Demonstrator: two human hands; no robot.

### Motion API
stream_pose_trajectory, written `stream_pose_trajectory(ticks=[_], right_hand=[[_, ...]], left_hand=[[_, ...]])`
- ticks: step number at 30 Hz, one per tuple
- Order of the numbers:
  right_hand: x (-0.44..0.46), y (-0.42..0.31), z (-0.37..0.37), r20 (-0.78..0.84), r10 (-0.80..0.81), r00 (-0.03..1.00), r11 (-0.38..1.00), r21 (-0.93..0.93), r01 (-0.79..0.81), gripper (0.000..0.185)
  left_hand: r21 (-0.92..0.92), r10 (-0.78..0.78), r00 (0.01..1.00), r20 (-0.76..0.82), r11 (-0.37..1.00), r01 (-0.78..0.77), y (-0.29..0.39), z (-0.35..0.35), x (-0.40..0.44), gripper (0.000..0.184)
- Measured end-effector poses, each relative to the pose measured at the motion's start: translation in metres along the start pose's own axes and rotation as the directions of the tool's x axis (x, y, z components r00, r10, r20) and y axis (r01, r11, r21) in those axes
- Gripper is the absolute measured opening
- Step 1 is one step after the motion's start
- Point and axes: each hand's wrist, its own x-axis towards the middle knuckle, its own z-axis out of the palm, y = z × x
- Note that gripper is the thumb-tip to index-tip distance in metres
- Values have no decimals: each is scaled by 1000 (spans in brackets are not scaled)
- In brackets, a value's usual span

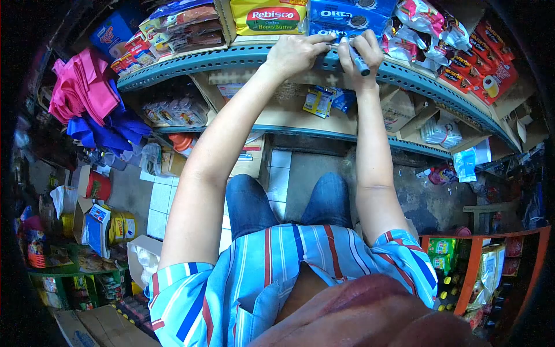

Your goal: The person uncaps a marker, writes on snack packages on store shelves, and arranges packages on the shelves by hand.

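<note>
My right hand (365,56) is closed around a dark, thick marker pen (359,62), its rounded end pointing back towards me. My left hand (293,56) rests at the blue-green perforated metal shelf edge (231,60), fingers bent and pressed together near the marker's far end. What those fingertips hold, if anything, is hidden. Just behind my hands stand blue Oreo packs (347,16) and a yellow Rebisco crackers pack (269,17).
Foil-wrapped snack packs (425,26) and red-orange packs (477,63) fill the shelf's right side. Below lies a lower shelf with small yellow and blue sachets (319,102). Pink bags (85,87) hang at left. An orange-framed rack (471,272) stands behind me at right.
</note>
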Motion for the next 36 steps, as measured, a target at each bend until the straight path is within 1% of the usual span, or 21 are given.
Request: stream_pose_trajectory(ticks=[1, 2, 5, 7, 9, 10, 12, 14, 15, 16, 18, 20, 22, 25, 27, 29, 31, 32, 33, 35, 36], right_hand=[[0, 0, -1, -37, -31, 999, 999, 39, 33, 20], [-1, 2, -1, -124, -22, 992, 999, 46, 27, 19], [-5, 3, 0, -251, 32, 968, 999, 19, -28, 17], [-5, 4, 2, -260, 13, 966, 1000, -1, -14, 17], [-4, 4, 2, -269, -7, 963, 1000, -22, 1, 17], [-3, 4, 3, -255, -12, 967, 999, -45, 0, 17], [-3, 4, 3, -240, -16, 971, 997, -71, -1, 18], [-2, 5, 3, -179, -27, 983, 999, -31, 22, 17], [-3, 5, 3, -145, -17, 989, 1000, 18, 20, 19], [-3, 5, 2, -146, -18, 989, 1000, 18, 20, 19], [-3, 3, 2, -50, -2, 999, 999, 44, 4, 21], [-2, 1, 2, -25, 8, 1000, 998, 56, -7, 24], [0, -1, 0, 34, 11, 999, 999, 36, -13, 24], [-2, 3, 2, 45, 23, 999, 1000, 2, -23, 22], [-4, 3, 2, 53, 34, 998, 999, -19, -34, 22], [-5, 4, 2, 58, 46, 997, 998, -38, -44, 21], [-6, 5, 1, -15, 24, 1000, 996, -90, -25, 20], [-6, 4, 1, -54, 13, 998, 998, -53, -15, 19], [-6, 4, 1, -55, 12, 998, 998, -53, -15, 19], [-5, 4, 1, -244, 27, 969, 1000, 21, -23, 16], [-5, 4, 1, -244, 27, 969, 1000, 21, -22, 16]], left_hand=[[-2, -3, 1000, 2, 1000, 3, 0, 0, 0, 31], [1, 1, 1000, 0, 1000, -1, 0, 0, 0, 31], [8, 8, 1000, -7, 1000, -8, 0, 0, -1, 32], [13, 15, 1000, -11, 1000, -15, 0, 0, 0, 32], [-23, 16, 997, -77, 1000, -17, 1, -1, 0, 26], [-22, 17, 997, -78, 1000, -19, 1, -2, 1, 26], [19, 9, 1000, -1, 1000, -9, -1, 1, 0, 33], [12, 13, 1000, -7, 1000, -13, -2, 3, 0, 32], [8, 16, 1000, -12, 1000, -16, -2, 3, 0, 32], [8, 16, 1000, -13, 1000, -16, -2, 3, 0, 32], [7, 5, 1000, 4, 1000, -5, -1, 1, -1, 33], [8, 10, 1000, -7, 1000, -10, -1, 1, -1, 33], [8, 17, 1000, -19, 1000, -17, -2, 2, -1, 33], [0, 13, 1000, -4, 1000, -13, 0, 1, -1, 33], [-30, 9, 998, -69, 999, -11, 2, 1, 0, 30], [-28, 7, 998, -58, 1000, -9, 1, 0, 0, 32], [-28, 7, 999, -48, 1000, -8, 1, -1, 0, 34], [-8, 2, 1000, -12, 1000, -2, 2, -2, 0, 33], [13, -3, 1000, 25, 1000, 3, 2, -3, 0, 32], [10, 5, 1000, 15, 1000, -5, 2, -3, 0, 32], [9, 13, 1000, 5, 1000, -13, 1, -2, 0, 32]])
